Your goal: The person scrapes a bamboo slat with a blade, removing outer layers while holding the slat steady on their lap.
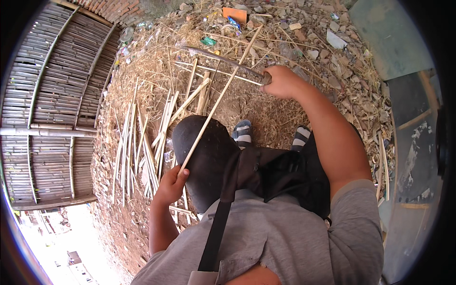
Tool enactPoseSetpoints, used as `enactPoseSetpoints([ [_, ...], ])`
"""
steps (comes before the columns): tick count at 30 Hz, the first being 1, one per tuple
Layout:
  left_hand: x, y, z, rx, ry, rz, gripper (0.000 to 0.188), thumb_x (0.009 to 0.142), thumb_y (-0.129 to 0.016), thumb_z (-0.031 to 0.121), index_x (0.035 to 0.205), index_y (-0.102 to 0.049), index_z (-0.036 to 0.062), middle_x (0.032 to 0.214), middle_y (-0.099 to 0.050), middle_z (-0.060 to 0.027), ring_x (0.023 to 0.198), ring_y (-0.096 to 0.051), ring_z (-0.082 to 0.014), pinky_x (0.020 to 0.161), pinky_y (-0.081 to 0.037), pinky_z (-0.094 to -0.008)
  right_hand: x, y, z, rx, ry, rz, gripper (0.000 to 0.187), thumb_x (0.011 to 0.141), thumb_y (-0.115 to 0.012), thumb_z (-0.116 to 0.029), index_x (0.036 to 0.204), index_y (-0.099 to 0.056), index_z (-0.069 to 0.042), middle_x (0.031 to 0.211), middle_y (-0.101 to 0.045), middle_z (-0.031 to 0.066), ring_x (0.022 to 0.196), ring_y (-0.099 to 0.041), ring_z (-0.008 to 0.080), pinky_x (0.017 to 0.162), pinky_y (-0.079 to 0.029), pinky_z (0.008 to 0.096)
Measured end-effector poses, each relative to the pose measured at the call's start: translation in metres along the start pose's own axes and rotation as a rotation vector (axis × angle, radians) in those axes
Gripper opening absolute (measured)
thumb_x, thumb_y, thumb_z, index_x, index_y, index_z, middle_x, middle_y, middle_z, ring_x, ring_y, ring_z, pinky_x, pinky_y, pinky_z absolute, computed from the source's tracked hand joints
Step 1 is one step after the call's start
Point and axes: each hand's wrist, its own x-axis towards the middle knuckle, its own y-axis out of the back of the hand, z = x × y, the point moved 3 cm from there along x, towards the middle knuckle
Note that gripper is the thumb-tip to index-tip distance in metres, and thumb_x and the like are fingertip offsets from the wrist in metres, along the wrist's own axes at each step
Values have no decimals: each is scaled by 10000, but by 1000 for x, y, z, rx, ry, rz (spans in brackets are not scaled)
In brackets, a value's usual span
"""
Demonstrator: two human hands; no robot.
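My left hand (pixel 171 186) is closed around the lower end of a long pale bamboo strip (pixel 213 115), thumb along it. The strip slants up and away to the right over my left knee. In my right hand (pixel 281 81) is the stubby handle of a long, thin, curved dark tool (pixel 223 59), reaching leftward. Tool and strip cross in view; whether they touch I cannot tell. A pale straight sliver (pixel 216 72) runs just below the tool toward the same hand; whether it belongs to the tool is unclear.
Several split bamboo strips (pixel 127 147) lie on the ground to my left, near a slatted bamboo panel (pixel 52 90). Stones, straw and litter, with an orange piece (pixel 234 15), cover the ground ahead. Grey boards (pixel 411 142) stand at the right. My sandalled feet (pixel 242 134) are below.
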Motion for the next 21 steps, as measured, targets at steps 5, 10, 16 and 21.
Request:
enactPoseSetpoints([
  [5,0,0,4,24,26,-16,423,1068,-520,390,933,-592,-4,690,-515,-24,669,-463,-122,607,-403,-336,-25,-34,-51,-57,222,-146,288,757,-743,-238,992,-716,-72,907,-722,155,872,-704,340,780,-552,447],
  [10,-2,-3,6,64,0,12,383,1072,-520,346,903,-568,5,697,-511,-19,678,-449,-112,605,-396,-330,-12,-26,-23,-45,199,-197,292,787,-753,-252,995,-710,-51,840,-713,163,796,-702,331,726,-535,446],
  [16,-5,-4,16,116,64,56,404,1055,-547,367,888,-574,1,668,-507,-52,647,-455,-127,588,-394,-346,-4,-26,-17,13,85,-123,254,792,-722,-237,972,-711,-58,824,-702,165,806,-697,331,716,-521,464],
  [21,-4,-5,2,100,27,68,441,1041,-563,406,927,-600,-19,656,-564,-139,602,-529,-217,584,-422,-405,-32,-32,-67,-257,386,-281,277,782,-758,-242,975,-701,-51,859,-708,158,833,-693,339,738,-533,458],
])
